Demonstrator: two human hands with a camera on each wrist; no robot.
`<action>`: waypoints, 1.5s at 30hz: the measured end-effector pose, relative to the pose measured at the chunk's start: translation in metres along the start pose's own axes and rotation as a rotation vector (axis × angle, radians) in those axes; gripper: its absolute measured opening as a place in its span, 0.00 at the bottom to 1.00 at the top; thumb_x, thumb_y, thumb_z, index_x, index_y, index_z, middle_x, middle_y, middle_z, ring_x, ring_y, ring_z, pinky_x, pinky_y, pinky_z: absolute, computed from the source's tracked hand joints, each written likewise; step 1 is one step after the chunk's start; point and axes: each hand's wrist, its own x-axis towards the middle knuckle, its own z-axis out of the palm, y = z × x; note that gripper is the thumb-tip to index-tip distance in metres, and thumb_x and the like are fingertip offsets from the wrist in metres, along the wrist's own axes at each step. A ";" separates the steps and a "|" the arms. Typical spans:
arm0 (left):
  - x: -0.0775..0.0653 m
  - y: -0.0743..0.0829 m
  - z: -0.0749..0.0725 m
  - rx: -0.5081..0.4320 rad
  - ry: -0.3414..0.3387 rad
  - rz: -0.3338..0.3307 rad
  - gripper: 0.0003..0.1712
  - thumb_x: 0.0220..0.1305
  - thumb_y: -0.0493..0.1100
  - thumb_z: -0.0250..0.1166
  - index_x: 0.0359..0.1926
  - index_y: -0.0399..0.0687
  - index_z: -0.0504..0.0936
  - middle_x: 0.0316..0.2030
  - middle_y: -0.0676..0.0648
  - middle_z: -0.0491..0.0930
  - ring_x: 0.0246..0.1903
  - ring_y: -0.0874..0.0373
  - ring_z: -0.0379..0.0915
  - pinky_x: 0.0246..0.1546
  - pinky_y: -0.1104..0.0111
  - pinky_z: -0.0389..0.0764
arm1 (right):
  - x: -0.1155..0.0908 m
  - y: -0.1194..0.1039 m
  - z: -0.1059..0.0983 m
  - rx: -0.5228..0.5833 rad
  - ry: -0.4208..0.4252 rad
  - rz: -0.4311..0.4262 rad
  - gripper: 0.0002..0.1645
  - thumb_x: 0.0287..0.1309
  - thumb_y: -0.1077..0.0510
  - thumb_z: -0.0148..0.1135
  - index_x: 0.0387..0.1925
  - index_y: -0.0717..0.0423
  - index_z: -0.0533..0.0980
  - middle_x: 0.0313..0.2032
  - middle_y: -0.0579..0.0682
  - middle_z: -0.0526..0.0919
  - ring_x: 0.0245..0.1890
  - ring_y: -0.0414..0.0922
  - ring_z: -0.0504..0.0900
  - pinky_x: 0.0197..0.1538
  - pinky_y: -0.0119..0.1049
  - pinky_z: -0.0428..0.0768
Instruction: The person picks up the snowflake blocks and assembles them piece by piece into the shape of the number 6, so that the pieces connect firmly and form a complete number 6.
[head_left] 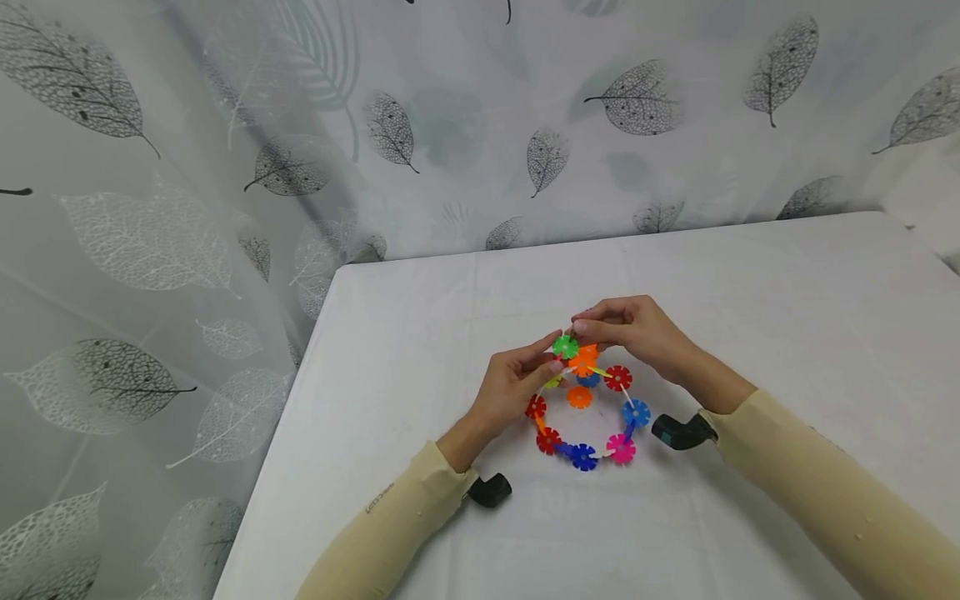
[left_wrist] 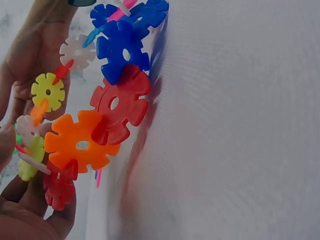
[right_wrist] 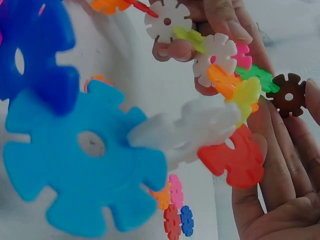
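Observation:
A ring of interlocked plastic snowflake discs in red, blue, pink, white, yellow and orange is held above the white table. My left hand grips its left upper side, with fingers and thumb around white discs. At the far upper part, my right hand pinches a brown disc between thumb and fingers. That brown disc touches a green disc beside the ring; whether their slots are joined, I cannot tell. Near the right wrist camera hangs a light blue disc of the ring.
A few small discs, among them a red one and a blue one, appear on the table behind the ring. The white-covered table meets a leaf-patterned curtain at the back and left.

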 end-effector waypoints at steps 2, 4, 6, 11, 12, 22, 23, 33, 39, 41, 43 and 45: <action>0.000 0.000 0.001 0.018 0.001 0.005 0.27 0.72 0.39 0.64 0.70 0.49 0.73 0.52 0.40 0.85 0.45 0.45 0.86 0.46 0.67 0.84 | -0.001 0.000 -0.002 0.002 -0.017 -0.001 0.24 0.68 0.47 0.65 0.54 0.62 0.81 0.45 0.55 0.88 0.48 0.54 0.86 0.53 0.48 0.83; -0.001 -0.001 0.002 0.040 0.005 0.004 0.27 0.72 0.40 0.64 0.70 0.52 0.74 0.52 0.42 0.85 0.47 0.50 0.85 0.48 0.65 0.84 | -0.001 0.002 -0.003 -0.001 -0.031 -0.003 0.25 0.69 0.47 0.64 0.56 0.62 0.80 0.47 0.54 0.88 0.48 0.51 0.86 0.53 0.46 0.82; -0.001 -0.001 0.002 0.059 0.009 0.005 0.27 0.71 0.41 0.65 0.69 0.55 0.75 0.52 0.44 0.85 0.48 0.55 0.85 0.48 0.64 0.84 | -0.001 0.004 -0.005 0.005 -0.043 -0.004 0.26 0.70 0.47 0.63 0.58 0.63 0.79 0.48 0.55 0.87 0.48 0.49 0.86 0.54 0.44 0.82; -0.001 0.001 0.005 0.078 0.028 -0.021 0.27 0.70 0.42 0.66 0.69 0.57 0.76 0.51 0.44 0.85 0.46 0.57 0.85 0.46 0.60 0.85 | -0.001 0.007 -0.008 0.027 -0.053 -0.015 0.27 0.71 0.48 0.61 0.60 0.64 0.77 0.51 0.56 0.86 0.49 0.47 0.86 0.54 0.39 0.82; -0.002 0.002 0.005 0.081 0.032 -0.031 0.27 0.70 0.42 0.66 0.69 0.57 0.76 0.51 0.44 0.85 0.46 0.57 0.85 0.45 0.59 0.85 | -0.002 0.007 -0.008 0.028 -0.050 -0.016 0.26 0.71 0.48 0.61 0.60 0.64 0.78 0.51 0.56 0.86 0.49 0.47 0.86 0.54 0.38 0.82; -0.003 0.006 0.006 0.101 0.037 -0.095 0.28 0.71 0.39 0.64 0.70 0.49 0.73 0.51 0.40 0.85 0.43 0.51 0.86 0.31 0.73 0.78 | -0.006 0.006 -0.010 0.011 -0.038 -0.023 0.27 0.69 0.49 0.64 0.61 0.64 0.77 0.49 0.54 0.87 0.50 0.49 0.86 0.55 0.48 0.81; -0.003 0.006 0.006 0.094 0.037 -0.095 0.28 0.71 0.39 0.65 0.70 0.51 0.74 0.51 0.41 0.85 0.43 0.50 0.86 0.31 0.74 0.78 | -0.006 0.006 -0.010 0.010 -0.039 -0.023 0.27 0.69 0.49 0.64 0.61 0.63 0.77 0.50 0.54 0.87 0.50 0.48 0.86 0.55 0.48 0.81; -0.001 0.005 0.006 0.078 0.023 -0.070 0.27 0.71 0.38 0.64 0.70 0.48 0.74 0.51 0.40 0.85 0.44 0.47 0.86 0.44 0.47 0.84 | -0.005 0.007 -0.009 0.050 -0.031 -0.004 0.27 0.71 0.47 0.61 0.59 0.64 0.77 0.50 0.56 0.86 0.50 0.46 0.86 0.53 0.37 0.82; -0.001 0.005 0.006 0.070 0.028 -0.058 0.28 0.72 0.38 0.64 0.71 0.49 0.73 0.53 0.39 0.84 0.45 0.41 0.84 0.33 0.68 0.80 | -0.005 0.008 -0.010 0.045 -0.017 -0.011 0.27 0.70 0.48 0.63 0.58 0.66 0.77 0.47 0.54 0.88 0.47 0.48 0.87 0.52 0.40 0.83; -0.001 0.005 0.007 0.074 0.036 -0.047 0.28 0.71 0.39 0.65 0.70 0.52 0.74 0.53 0.41 0.84 0.44 0.41 0.84 0.30 0.72 0.77 | -0.005 0.008 -0.010 0.032 -0.006 -0.028 0.26 0.69 0.50 0.64 0.57 0.66 0.78 0.45 0.53 0.88 0.47 0.51 0.87 0.51 0.43 0.83; -0.001 0.006 0.007 0.081 0.043 -0.037 0.28 0.71 0.41 0.65 0.70 0.54 0.74 0.53 0.43 0.84 0.40 0.41 0.83 0.29 0.74 0.75 | -0.005 0.007 -0.009 0.005 0.011 -0.046 0.24 0.68 0.50 0.65 0.56 0.65 0.79 0.44 0.52 0.89 0.47 0.54 0.86 0.51 0.46 0.82; -0.002 0.006 0.007 0.088 0.044 -0.024 0.28 0.71 0.42 0.65 0.70 0.54 0.74 0.51 0.43 0.85 0.35 0.37 0.80 0.24 0.73 0.71 | -0.006 0.006 -0.009 -0.024 0.029 -0.061 0.23 0.68 0.50 0.66 0.54 0.64 0.81 0.44 0.51 0.89 0.47 0.57 0.85 0.51 0.47 0.82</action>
